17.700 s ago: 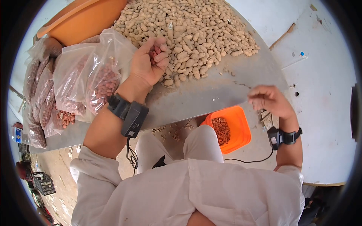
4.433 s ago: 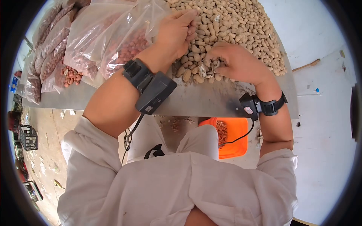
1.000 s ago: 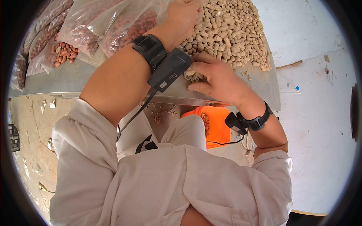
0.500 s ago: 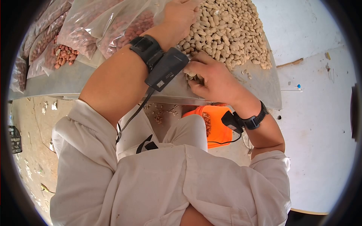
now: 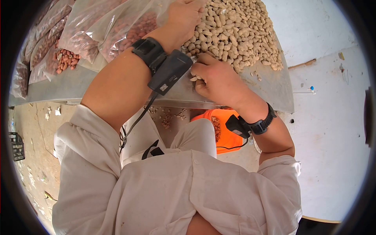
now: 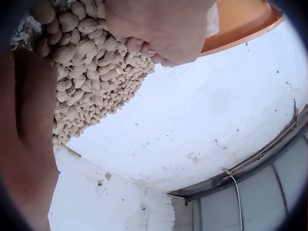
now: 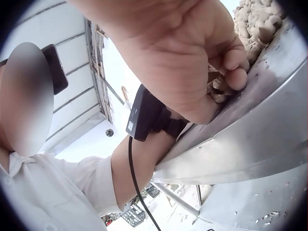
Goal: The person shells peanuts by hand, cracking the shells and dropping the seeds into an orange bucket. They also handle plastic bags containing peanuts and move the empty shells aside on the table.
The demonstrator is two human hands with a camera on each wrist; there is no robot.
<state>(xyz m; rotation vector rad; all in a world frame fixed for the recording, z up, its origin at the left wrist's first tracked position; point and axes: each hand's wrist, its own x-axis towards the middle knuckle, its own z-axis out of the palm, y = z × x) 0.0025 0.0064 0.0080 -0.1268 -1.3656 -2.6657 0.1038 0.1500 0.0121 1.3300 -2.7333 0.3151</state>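
Observation:
A heap of unshelled peanuts (image 5: pixel 235 35) covers the far part of the metal table (image 5: pixel 270 86). My left hand (image 5: pixel 183 19) lies at the heap's left side, beside a plastic bag of red peanut kernels (image 5: pixel 137 29). Its fingers curl in, also in the left wrist view, and cannot tell what they enclose. At the near side of the heap, my right hand (image 5: pixel 221 78) holds peanut shells (image 7: pixel 219 91) between thumb and bent fingers. In the left wrist view, the right hand (image 6: pixel 31 115) fills the left edge.
More filled bags (image 5: pixel 92 29) and loose red kernels (image 5: pixel 68 58) lie at the table's left. An orange bucket (image 5: pixel 223 143) stands below the table edge. Part of an orange basin (image 6: pixel 240 21) shows in the left wrist view. Shell bits (image 5: pixel 166 119) litter the floor.
Much earlier, red kernels showed in the left palm and the right hand hung apart over the table's right side. Lately the right hand's fingers have drawn in closer around the shells.

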